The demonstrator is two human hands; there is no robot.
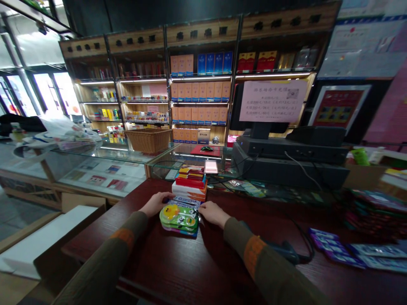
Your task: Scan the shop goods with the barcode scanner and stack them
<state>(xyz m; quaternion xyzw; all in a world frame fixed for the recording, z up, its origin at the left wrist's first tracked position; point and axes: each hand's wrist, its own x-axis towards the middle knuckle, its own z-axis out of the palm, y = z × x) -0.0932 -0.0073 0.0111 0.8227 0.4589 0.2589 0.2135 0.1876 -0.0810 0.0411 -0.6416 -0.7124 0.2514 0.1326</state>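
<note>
On the dark wooden counter (149, 262) lies a small stack of green blister packs (179, 218), with a yellow chick and pandas on the top one. Just behind it are flat blue-and-white packets (186, 202). My left hand (155, 205) has its fingers closed on their left end. At the right end, the fingers of my right hand (214, 213) are pinched against the packets, close to the green packs' corner. A pile of red, yellow and white boxes (190, 183) stands directly behind the packets. My fingertips are partly hidden.
A dark handheld scanner (282, 250) with a cable lies right of my right forearm. Purple packets (335, 248) and a dark stack of packs (377, 216) are farther right. Behind are a monitor (237, 110), glass showcase (104, 163) and wicker basket (149, 140). An open carton (73, 241) stands left.
</note>
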